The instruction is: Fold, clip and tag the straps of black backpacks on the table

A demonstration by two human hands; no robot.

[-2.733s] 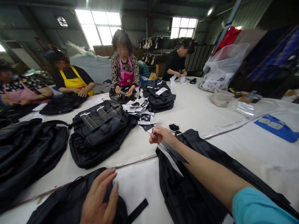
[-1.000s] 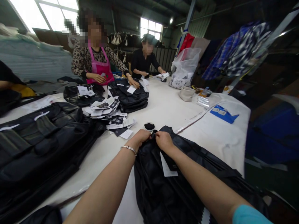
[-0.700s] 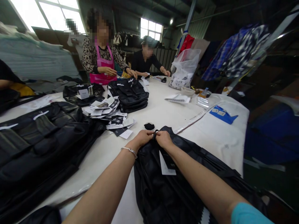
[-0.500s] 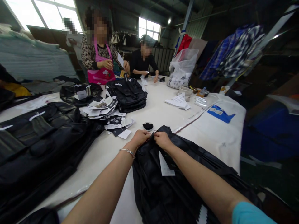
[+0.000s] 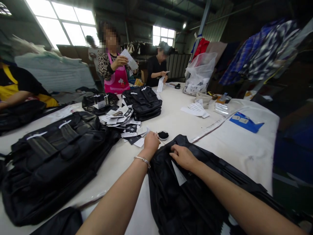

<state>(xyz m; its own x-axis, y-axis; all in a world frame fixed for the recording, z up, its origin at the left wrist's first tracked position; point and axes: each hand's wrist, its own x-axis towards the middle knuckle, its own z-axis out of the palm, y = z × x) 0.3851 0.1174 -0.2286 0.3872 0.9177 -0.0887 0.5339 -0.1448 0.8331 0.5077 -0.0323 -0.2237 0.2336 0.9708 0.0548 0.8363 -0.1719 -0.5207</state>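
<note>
My left hand (image 5: 151,142) is closed in a pinch beside a small round dish (image 5: 163,135) of black bits, above the table. Whatever its fingertips hold is too small to make out. My right hand (image 5: 183,156) has its fingers curled at the top edge of a folded black leather-look garment (image 5: 168,189). A hang tag (image 5: 179,173) with a white face lies on that garment, partly under the right hand. To the left of the dish is a loose pile of black and white tags (image 5: 122,120).
More folded black garments lie at left (image 5: 61,153) and in a stack (image 5: 144,106) farther back. Printed sheets (image 5: 195,109), a blue packet (image 5: 245,122) and a white plastic bag (image 5: 199,75) are on the white table (image 5: 254,156). Co-workers stand at the far side; another is at left.
My left hand has moved away from the garment's top edge towards the dish. My right hand stays by the garment, fingers shifted. The view has turned left; a far co-worker has raised a white sheet.
</note>
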